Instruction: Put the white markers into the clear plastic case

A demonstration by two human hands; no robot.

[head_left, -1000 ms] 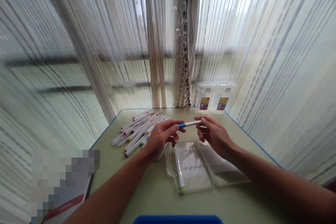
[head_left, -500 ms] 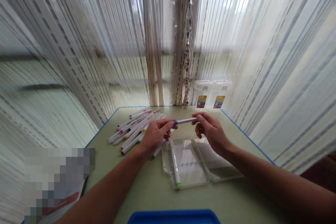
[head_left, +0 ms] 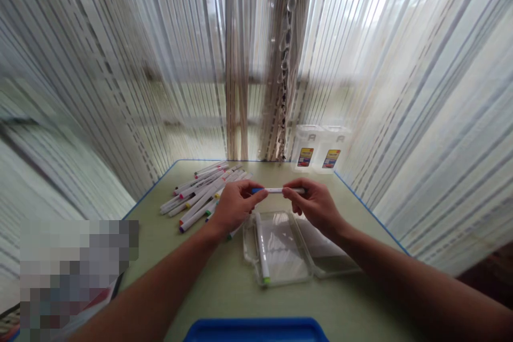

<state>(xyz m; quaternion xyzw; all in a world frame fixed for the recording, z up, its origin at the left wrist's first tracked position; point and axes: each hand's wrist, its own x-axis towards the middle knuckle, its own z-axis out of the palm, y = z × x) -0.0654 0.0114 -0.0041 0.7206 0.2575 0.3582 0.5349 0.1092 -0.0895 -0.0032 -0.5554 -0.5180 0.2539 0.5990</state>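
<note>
Between my two hands a white marker with a blue end (head_left: 274,190) is held level above the table. My left hand (head_left: 236,204) pinches it near the blue end. My right hand (head_left: 315,203) grips the other end, fingers closed around it. Below them lies an opened clear plastic case (head_left: 286,248), its two halves side by side. One white marker with a lime-green end (head_left: 263,251) lies along the left side of the case. Left of my left hand is a loose pile of white markers (head_left: 204,192) with variously coloured ends, partly hidden by that hand.
Two clear plastic boxes (head_left: 320,141) with labels stand at the back right of the green table (head_left: 216,283). A blue object's edge (head_left: 256,323) shows at the near side. String curtains (head_left: 188,64) hang behind. A pixelated area covers the lower left.
My right hand has slid inward along the marker, closer to my left hand. The marker has come level and slightly lower. The whole view has shifted a little.
</note>
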